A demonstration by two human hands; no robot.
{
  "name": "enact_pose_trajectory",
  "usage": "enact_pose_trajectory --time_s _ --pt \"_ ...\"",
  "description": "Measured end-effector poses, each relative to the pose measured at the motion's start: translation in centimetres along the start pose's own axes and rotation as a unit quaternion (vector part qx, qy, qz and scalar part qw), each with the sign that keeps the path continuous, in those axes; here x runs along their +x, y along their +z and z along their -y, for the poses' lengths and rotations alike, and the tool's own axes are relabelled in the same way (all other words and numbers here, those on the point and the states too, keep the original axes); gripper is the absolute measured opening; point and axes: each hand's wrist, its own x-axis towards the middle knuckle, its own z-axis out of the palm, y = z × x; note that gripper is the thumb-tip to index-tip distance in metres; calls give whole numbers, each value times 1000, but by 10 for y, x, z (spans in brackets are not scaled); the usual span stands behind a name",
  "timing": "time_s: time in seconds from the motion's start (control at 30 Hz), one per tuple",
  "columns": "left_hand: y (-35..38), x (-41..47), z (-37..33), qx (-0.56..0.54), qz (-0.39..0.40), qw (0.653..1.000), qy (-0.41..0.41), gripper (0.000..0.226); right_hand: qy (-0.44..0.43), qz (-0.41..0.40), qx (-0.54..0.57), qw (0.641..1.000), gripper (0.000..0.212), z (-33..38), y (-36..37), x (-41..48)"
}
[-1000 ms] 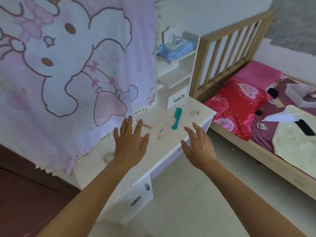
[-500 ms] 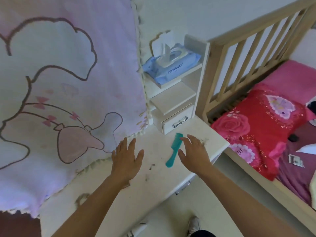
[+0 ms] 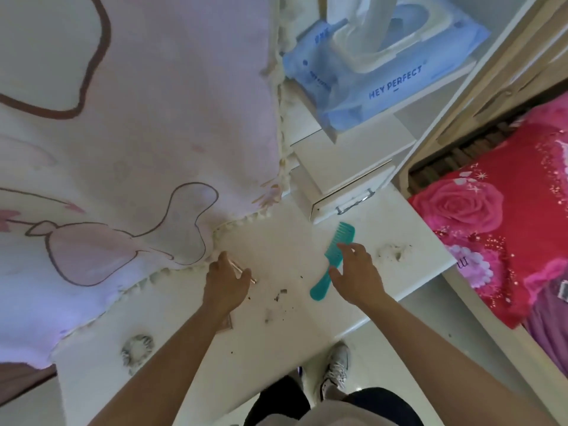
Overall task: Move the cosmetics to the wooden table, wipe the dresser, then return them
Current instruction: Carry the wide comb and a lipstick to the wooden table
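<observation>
**Two hands, one comb, one pencil on the dresser top**

We count two bare hands over the white dresser (image 3: 292, 244), and two small task things under them. There is one teal comb (image 3: 335, 256) and one thin rose-coloured pencil (image 3: 246, 273), both lying on the dresser top.

Elsewhere we see:
- one hair tie (image 3: 136, 348) near the front left edge
- one scatter of dark crumbs (image 3: 281, 292) between the hands
- one small drawer (image 3: 344, 201) at the back
- one blue pack of wipes (image 3: 384, 78) on the shelf (image 3: 368, 139) above the drawer

One pink cartoon blanket (image 3: 138, 118) hangs over the left part of the dresser. One red rose pillow (image 3: 491, 229) lies on the bed to the right. One shoe (image 3: 336, 367) shows on the floor below.

The left hand (image 3: 226, 282) reaches forward palm down beside the blanket's fringe. Its fingers are curled over the pencil, and the thumb closes against it, so the pencil's tip pokes out to the right.

The right hand (image 3: 358, 275) reaches in from the right, palm down, and covers the middle of the comb. Its forefinger and thumb are bent across the comb's shaft. We cannot tell whether they actually pinch it or only touch it. The comb's teeth point toward the drawer and its handle end toward us.
</observation>
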Motion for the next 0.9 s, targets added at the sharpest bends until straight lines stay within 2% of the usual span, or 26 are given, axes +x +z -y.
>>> enact_pose_trajectory --time_s 0.13,0.23,0.33,0.4,0.53,0.63,0.73,0.9 --pt "10 34 2 56 13 998 -23 88 72 -9 0 997 62 3 22 18" --pt "19 43 0 161 35 986 10 90 57 -10 -61 996 54 6 37 26" --pt "28 44 -2 191 41 979 63 81 36 -9 -65 997 36 9 49 31" --pt "31 43 -3 187 38 978 84 80 36 -16 -15 999 26 13 56 32" --pt "33 37 1 139 32 985 96 80 84 -36 114 989 42 19 62 31" --pt "29 31 2 112 12 989 94 79 139 17 167 976 49 16 58 39" --pt "27 19 0 101 -22 990 97 77 133 65 129 981 40 11 54 46" --pt "24 -8 -3 87 -66 989 99 74 90 90 64 990 26 6 51 48"
